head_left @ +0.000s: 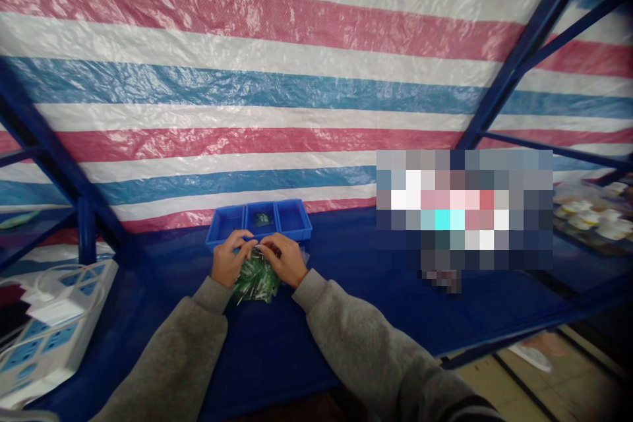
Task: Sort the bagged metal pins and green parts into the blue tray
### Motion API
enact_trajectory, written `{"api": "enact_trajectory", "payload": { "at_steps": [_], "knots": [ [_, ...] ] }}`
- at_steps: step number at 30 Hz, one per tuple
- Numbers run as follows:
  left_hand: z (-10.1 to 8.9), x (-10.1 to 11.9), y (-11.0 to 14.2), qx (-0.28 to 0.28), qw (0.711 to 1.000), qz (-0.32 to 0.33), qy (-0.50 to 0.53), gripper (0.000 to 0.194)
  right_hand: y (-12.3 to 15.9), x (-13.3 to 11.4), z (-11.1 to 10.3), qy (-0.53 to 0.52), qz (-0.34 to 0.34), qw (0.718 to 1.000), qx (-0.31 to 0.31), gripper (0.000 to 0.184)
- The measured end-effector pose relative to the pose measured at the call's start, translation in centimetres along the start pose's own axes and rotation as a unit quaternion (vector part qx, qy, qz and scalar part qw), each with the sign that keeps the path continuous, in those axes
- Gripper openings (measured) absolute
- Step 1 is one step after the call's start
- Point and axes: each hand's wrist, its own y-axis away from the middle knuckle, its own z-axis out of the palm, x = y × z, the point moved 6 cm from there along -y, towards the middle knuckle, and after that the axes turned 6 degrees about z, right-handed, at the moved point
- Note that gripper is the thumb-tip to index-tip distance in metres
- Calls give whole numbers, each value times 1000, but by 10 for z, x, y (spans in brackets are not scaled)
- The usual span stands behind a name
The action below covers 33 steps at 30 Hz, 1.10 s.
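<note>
Both my hands meet over a clear plastic bag of small green parts lying on the blue table. My left hand pinches the bag's top edge with curled fingers. My right hand grips the same edge from the right, fingers closed. Just behind the hands stands a blue tray with three compartments; a small dark green part lies in its middle compartment. Grey sleeves cover both forearms.
A white power strip with plugs sits at the left edge. A striped red, white and blue tarp hangs behind the table. Blue frame bars rise at right. Pale round items lie on a shelf at far right.
</note>
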Motion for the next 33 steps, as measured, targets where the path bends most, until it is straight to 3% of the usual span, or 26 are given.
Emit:
{"api": "enact_trajectory", "payload": {
  "at_steps": [9,24,27,33],
  "knots": [
    [-1,-6,0,26,999,0,21,19,-3,12,-7,-38,45,996,63,20],
    [-1,6,-2,-18,997,36,-72,29,-2,7,-4,-30,24,998,40,18],
    [-1,5,-1,-18,997,28,-64,32,-2,6,-5,-27,17,999,41,17],
    [-3,3,1,22,999,34,-25,19,-2,11,-3,-11,25,999,46,22]
  ]
}}
